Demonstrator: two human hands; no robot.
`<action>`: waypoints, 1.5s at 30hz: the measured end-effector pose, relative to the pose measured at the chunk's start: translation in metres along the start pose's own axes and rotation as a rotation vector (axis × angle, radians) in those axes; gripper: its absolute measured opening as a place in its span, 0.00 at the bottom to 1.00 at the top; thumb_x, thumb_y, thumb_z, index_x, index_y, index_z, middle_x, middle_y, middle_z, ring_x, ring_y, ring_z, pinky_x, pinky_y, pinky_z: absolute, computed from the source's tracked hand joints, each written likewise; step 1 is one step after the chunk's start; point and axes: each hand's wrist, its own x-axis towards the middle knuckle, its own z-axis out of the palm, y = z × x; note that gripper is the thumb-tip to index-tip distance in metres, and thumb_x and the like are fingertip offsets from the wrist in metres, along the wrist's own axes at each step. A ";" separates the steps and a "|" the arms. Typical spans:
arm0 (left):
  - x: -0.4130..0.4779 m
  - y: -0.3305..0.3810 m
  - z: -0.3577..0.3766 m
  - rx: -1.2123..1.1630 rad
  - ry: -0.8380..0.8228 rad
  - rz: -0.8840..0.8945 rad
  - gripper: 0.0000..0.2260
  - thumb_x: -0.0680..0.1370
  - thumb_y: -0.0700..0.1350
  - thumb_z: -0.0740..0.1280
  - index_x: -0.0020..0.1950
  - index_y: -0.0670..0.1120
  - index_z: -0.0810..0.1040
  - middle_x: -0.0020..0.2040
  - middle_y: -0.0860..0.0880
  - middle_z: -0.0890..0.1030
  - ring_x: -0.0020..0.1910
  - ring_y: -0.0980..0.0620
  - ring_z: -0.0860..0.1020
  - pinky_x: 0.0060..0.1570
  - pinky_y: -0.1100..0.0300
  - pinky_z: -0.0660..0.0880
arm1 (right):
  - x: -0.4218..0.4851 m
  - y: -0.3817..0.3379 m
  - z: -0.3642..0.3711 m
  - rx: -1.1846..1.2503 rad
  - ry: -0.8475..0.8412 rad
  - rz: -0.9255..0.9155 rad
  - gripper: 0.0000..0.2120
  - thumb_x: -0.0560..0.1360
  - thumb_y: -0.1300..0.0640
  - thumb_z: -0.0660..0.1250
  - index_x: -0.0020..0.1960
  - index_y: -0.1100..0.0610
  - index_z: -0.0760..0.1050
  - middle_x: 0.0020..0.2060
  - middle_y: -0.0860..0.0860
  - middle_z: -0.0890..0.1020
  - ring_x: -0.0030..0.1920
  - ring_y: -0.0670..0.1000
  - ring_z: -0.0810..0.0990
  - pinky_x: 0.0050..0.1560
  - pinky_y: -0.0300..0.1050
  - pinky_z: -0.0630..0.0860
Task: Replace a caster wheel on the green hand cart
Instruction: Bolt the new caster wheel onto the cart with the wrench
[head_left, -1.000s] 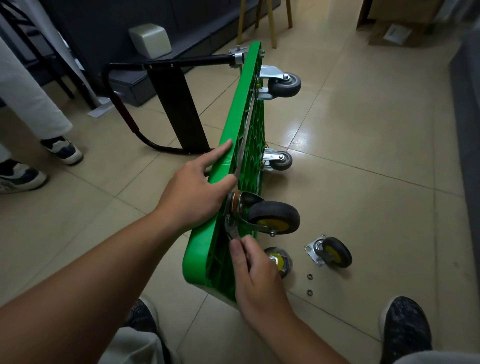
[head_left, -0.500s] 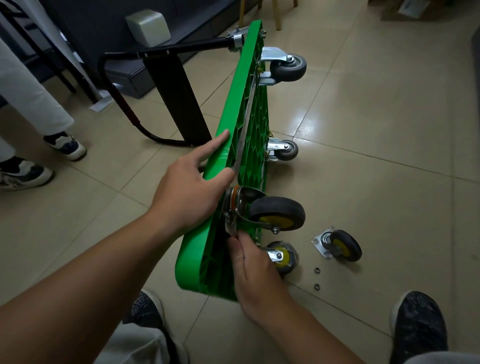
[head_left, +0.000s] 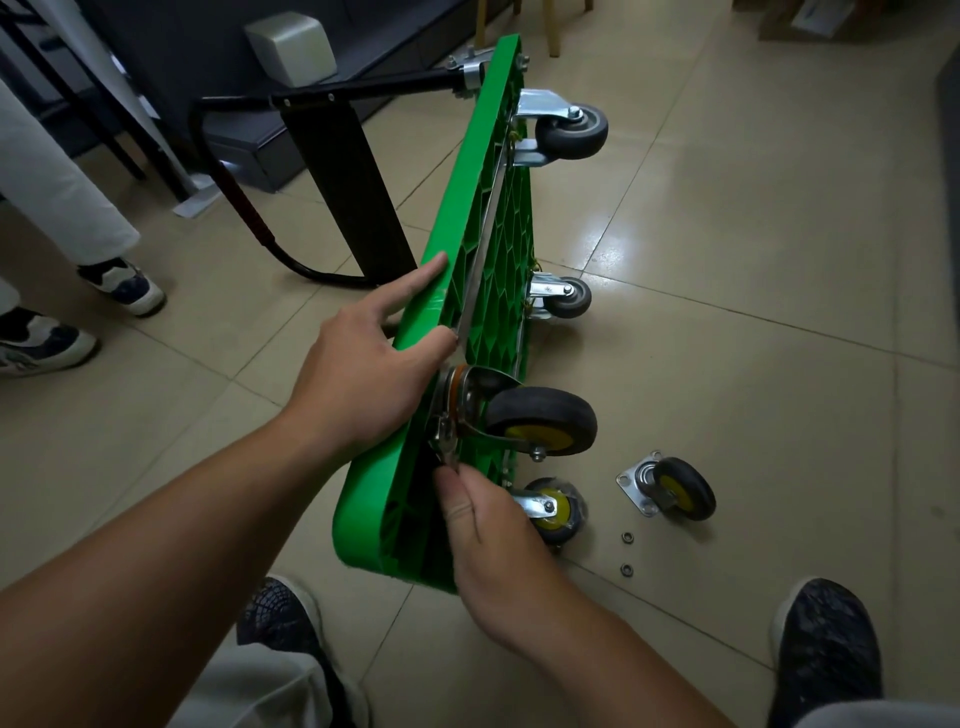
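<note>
Steadies green plastic hand cart (head_left: 467, 218), tipped on edge, with left hand (head_left: 363, 379) flat on its upper rim, fingers straight. Pinches small metal piece (head_left: 444, 444) at cart-mounted black-and-yellow caster wheel (head_left: 545, 415) with right hand (head_left: 488, 535). Loose matching caster (head_left: 675, 488) on floor right of cart.

Left hand (head_left: 374, 379) lying pretty flat, index and thumb stretching out straight, forearm angling in from lower left. Right hand (head_left: 488, 535) sitting lower, fingertips (head_left: 454, 475) pinching small metal part (head_left: 443, 439), forearm angling in from bottom right.

Beige tiled floor (head_left: 779, 322) right of the green plastic cart (head_left: 501, 291) lies open; a loose black-and-yellow caster (head_left: 675, 488) and two small metal rings (head_left: 627, 537) obstruct its near stretch.
</note>
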 end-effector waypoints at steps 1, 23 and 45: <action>0.000 -0.001 0.000 -0.005 0.005 0.001 0.28 0.79 0.50 0.69 0.75 0.73 0.68 0.53 0.62 0.77 0.39 0.51 0.84 0.45 0.47 0.85 | 0.000 -0.003 -0.001 0.000 -0.017 0.014 0.19 0.83 0.39 0.50 0.56 0.46 0.76 0.48 0.42 0.82 0.51 0.40 0.80 0.56 0.46 0.77; 0.008 -0.008 0.002 -0.062 0.036 0.020 0.28 0.79 0.49 0.70 0.74 0.72 0.70 0.58 0.52 0.84 0.39 0.54 0.84 0.44 0.52 0.84 | -0.013 -0.062 0.003 0.611 -0.162 0.537 0.24 0.82 0.36 0.51 0.42 0.55 0.62 0.24 0.49 0.60 0.21 0.47 0.58 0.28 0.36 0.58; 0.007 -0.005 0.002 -0.055 -0.003 0.048 0.28 0.80 0.49 0.71 0.75 0.72 0.68 0.66 0.47 0.81 0.44 0.54 0.84 0.48 0.50 0.84 | -0.057 -0.036 0.001 0.110 0.279 0.157 0.14 0.84 0.44 0.55 0.48 0.48 0.75 0.37 0.45 0.79 0.37 0.42 0.77 0.38 0.41 0.74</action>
